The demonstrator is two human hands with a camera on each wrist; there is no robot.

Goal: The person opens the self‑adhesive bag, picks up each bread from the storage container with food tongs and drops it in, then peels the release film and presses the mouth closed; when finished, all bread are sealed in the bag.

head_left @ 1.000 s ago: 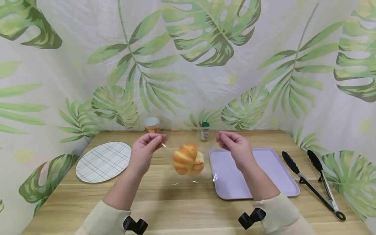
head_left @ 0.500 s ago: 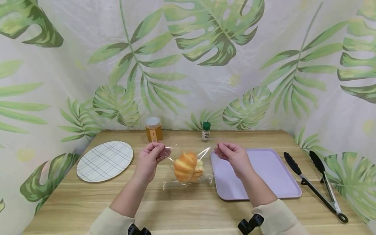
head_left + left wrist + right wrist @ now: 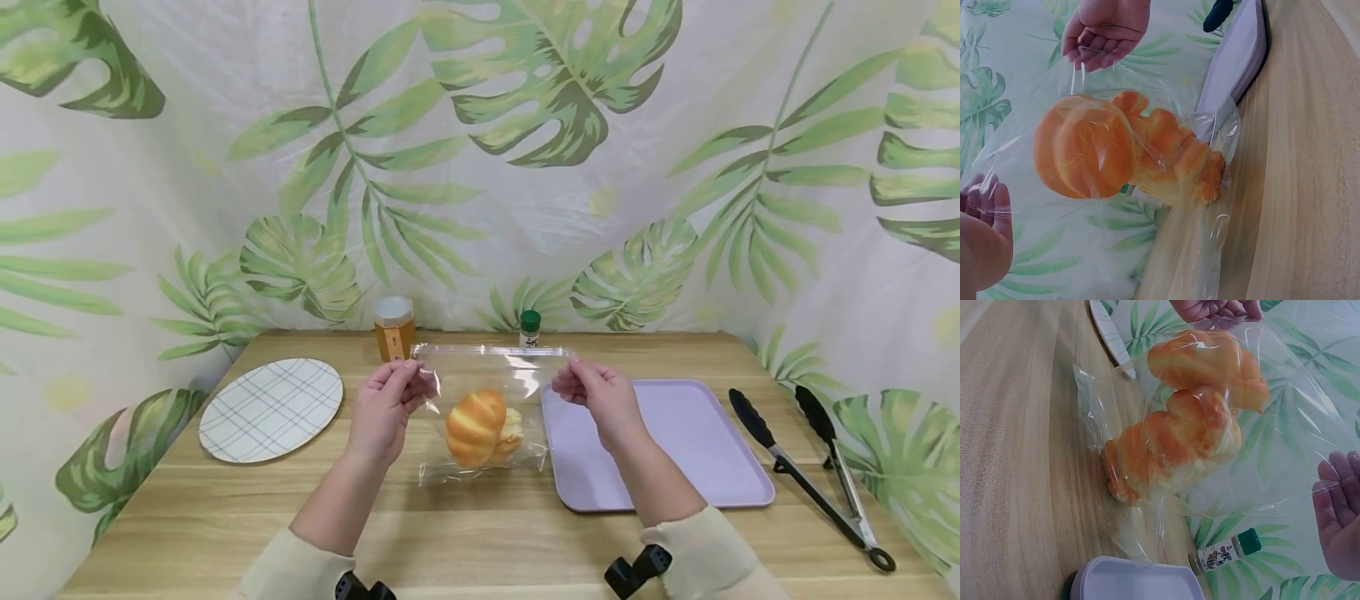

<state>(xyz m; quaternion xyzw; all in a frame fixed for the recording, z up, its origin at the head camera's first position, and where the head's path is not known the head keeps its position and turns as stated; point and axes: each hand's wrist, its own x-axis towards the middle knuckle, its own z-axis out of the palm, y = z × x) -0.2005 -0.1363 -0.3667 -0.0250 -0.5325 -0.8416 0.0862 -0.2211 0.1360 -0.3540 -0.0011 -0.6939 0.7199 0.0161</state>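
A clear plastic bag hangs between the two hands above the table, holding a round golden bread and a second, lumpy bread. My left hand pinches the bag's upper left corner between thumb and fingers. At the upper right corner my right hand pinches the plastic. In the left wrist view the round bread overlaps the lumpy one, both inside the film. The bag's bottom edge hangs low, close to the tabletop.
An oval checked plate or mat lies at the left of the wooden table. Behind stand an amber jar and a green-capped bottle. To the right are a lilac tray and black-tipped tongs.
Both hands have come down a little and toward the body, bringing the bag with them. The bag's top edge now shows as a straight band between the hands, and the breads hang slightly lower.
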